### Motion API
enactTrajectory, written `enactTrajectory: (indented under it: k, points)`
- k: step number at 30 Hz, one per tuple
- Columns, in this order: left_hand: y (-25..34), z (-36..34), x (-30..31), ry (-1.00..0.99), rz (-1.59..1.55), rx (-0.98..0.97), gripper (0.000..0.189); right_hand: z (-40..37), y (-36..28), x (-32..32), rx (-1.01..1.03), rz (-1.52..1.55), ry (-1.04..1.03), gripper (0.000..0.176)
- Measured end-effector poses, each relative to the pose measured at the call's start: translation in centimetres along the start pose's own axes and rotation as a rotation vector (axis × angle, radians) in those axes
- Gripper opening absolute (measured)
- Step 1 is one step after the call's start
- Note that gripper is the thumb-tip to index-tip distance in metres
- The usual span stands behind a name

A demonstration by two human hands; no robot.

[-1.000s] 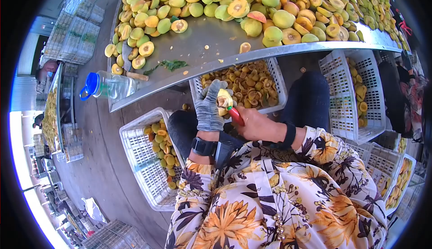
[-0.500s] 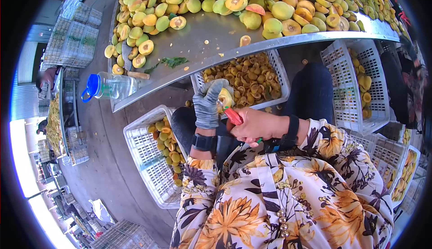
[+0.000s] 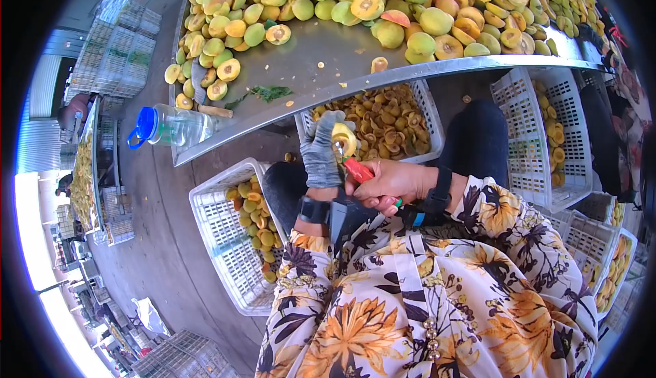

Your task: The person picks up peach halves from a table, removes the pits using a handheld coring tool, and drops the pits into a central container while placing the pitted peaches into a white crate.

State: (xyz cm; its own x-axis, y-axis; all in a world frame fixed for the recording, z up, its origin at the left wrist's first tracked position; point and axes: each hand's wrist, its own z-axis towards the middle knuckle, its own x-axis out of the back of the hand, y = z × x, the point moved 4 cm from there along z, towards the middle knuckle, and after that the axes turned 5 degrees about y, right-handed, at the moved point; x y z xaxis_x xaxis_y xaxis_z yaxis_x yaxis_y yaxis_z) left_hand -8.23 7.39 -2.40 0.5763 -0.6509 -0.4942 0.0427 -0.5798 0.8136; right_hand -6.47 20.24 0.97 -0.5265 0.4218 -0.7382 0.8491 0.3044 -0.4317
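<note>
The gloved left hand (image 3: 320,156) is wrapped snugly around a yellow fruit (image 3: 344,140), held just below the near edge of the desk (image 3: 321,57) and over the near rim of the white crate (image 3: 429,115) of cut pieces. The bare right hand (image 3: 383,181) is fisted around a red-handled knife (image 3: 358,170). Its working end meets the fruit, though the tip is too small to make out.

This looks like close work. The fruit wants bracing firmly in the glove, the blade moving in short wrist turns, angled away from the gloved fingers. Holding it over the crate means whatever drops lands inside.

Both forearms are tucked against the body and the hands almost meet. The left is upright with its fingers pointing toward the desk. The right comes in from the side, knuckles up, black band at the wrist.
</note>
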Motion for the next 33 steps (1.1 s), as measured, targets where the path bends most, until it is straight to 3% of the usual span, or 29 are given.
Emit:
enactTrajectory:
  k: [1,3,4,5,7,9,11,12,13,14,15,16,17,19,22,25,28,30,33]
  points:
    - [0.1,0.0,-0.1,0.001,0.002,-0.003,0.031,0.0,-0.2,0.0,0.0,-0.001,-0.003,0.015]
    - [-0.3,-0.1,-0.2,0.042,-0.185,0.246,0.033,-0.3,-1.3,0.1,0.137,-0.081,0.0,0.015]
    - [-0.9,1.3,0.8,0.205,-0.19,0.261,0.035,-1.1,-1.7,-0.2,0.217,-0.073,-0.083,0.017]
    - [-0.6,1.4,1.6,0.216,-0.197,0.25,0.035,-1.8,-2.1,-0.3,0.206,-0.082,-0.093,0.017]
    - [0.8,1.5,2.7,0.103,-0.192,0.346,0.038,-2.7,-3.6,-0.1,0.328,0.024,-0.061,0.019]
    - [1.7,0.8,3.8,0.086,-0.154,0.347,0.04,-2.0,-4.2,1.1,0.355,-0.103,0.037,0.015]
    - [3.6,0.2,5.5,0.181,-0.151,0.079,0.036,1.0,-3.3,5.5,0.779,-1.546,0.546,0.011]
    - [3.2,0.6,9.4,0.077,-0.121,0.002,0.034,0.8,-2.7,7.0,0.74,-1.596,0.724,0.012]
    - [4.3,0.3,11.5,0.159,-0.208,0.079,0.033,0.2,-2.1,8.1,0.699,-1.636,0.908,0.013]
    - [6.3,-1.7,11.4,0.247,-0.131,-0.143,0.033,-0.1,-2.1,8.4,0.749,-1.629,0.86,0.016]
    - [6.6,-0.7,15.9,0.386,0.023,-0.025,0.027,-0.2,-2.1,8.6,0.789,-1.619,0.804,0.018]
    - [7.1,-0.4,20.3,0.536,0.377,-0.149,0.025,-0.2,-2.0,8.6,0.797,-1.566,0.738,0.017]
    - [9.7,-1.3,19.9,0.6,0.972,-0.233,0.024,-0.4,-2.0,8.2,0.809,-1.564,0.734,0.017]
    - [13.1,-1.0,19.4,0.607,1.387,-0.46,0.034,-0.4,-1.9,7.1,0.759,-1.658,0.624,0.016]
    - [17.0,2.9,15.9,0.575,1.353,-0.54,0.045,0.1,-1.9,5.5,0.676,-1.683,0.579,0.016]
    - [19.5,9.6,11.8,0.507,1.645,-0.553,0.055,0.1,-1.6,4.5,0.654,-1.728,0.548,0.016]
    - [19.2,16.9,12.2,0.368,1.794,-0.655,0.058,-1.2,-1.9,3.6,0.683,-1.667,0.557,0.016]
    - [18.3,20.2,12.1,0.383,2.069,-0.193,0.063,-1.6,-1.4,4.3,0.733,-1.662,0.56,0.016]
    - [17.9,22.0,11.4,0.39,2.089,-0.143,0.065,-2.9,-2.5,3.2,0.8,-1.646,0.605,0.015]
